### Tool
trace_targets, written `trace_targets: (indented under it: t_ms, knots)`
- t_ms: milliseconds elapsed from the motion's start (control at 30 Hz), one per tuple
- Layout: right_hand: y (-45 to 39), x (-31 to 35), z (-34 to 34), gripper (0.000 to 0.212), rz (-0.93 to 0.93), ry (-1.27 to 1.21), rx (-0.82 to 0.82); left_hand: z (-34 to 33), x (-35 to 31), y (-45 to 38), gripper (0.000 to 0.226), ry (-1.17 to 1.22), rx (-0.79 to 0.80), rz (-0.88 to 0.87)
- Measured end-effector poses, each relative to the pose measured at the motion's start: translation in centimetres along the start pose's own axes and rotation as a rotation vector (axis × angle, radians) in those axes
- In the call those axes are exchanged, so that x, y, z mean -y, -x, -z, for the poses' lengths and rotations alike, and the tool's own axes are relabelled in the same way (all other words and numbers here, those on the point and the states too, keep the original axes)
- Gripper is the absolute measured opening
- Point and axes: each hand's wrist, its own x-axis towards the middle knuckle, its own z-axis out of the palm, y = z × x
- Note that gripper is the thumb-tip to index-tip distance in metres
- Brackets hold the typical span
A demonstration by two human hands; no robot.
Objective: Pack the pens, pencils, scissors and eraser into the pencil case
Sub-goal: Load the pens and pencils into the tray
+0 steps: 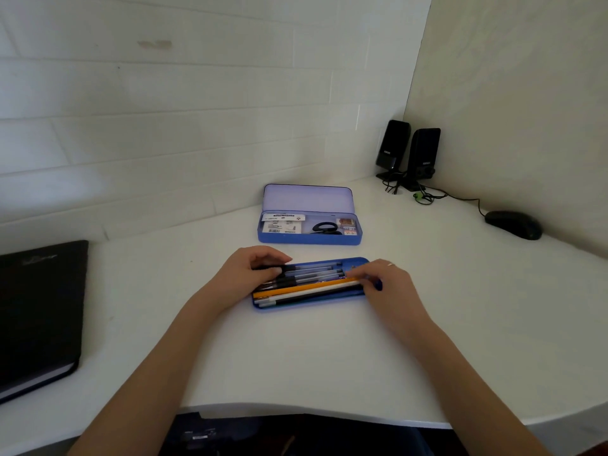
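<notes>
Both hands rest on the tray (263, 305): left hand (250, 271) pinches a pen (312, 268), right hand (385, 283) grips pencils (306, 287); labels in the case (309, 238), mid-frame, are unreadable.

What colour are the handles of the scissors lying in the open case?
Black. The scissors lie in the blue pencil case, seen in the head view.

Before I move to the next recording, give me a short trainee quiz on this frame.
1. True or false: the scissors lie in the open pencil case at the back.
2. What holds the pens and pencils? A) black notebook B) blue tray C) bare desk
3. Fill in: the left hand touches the ____ end of the pens.

Key: 1 true. 2 B, the blue tray; the right hand rests at its right end. 3 left.
</notes>
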Motion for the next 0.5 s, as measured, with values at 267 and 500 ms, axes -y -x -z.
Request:
trace_targets:
  t_ms: [267,500]
  knots:
    - [-1.3,0.9,0.4,0.022,0.022,0.102,-0.054,2.2,0.4,0.1,0.034,-0.062,-0.384,0.021]
    - [-2.2,1.4,-0.6,0.029,-0.005,0.430,0.067,1.7,0.2,0.5,0.014,-0.207,-0.270,0.040]
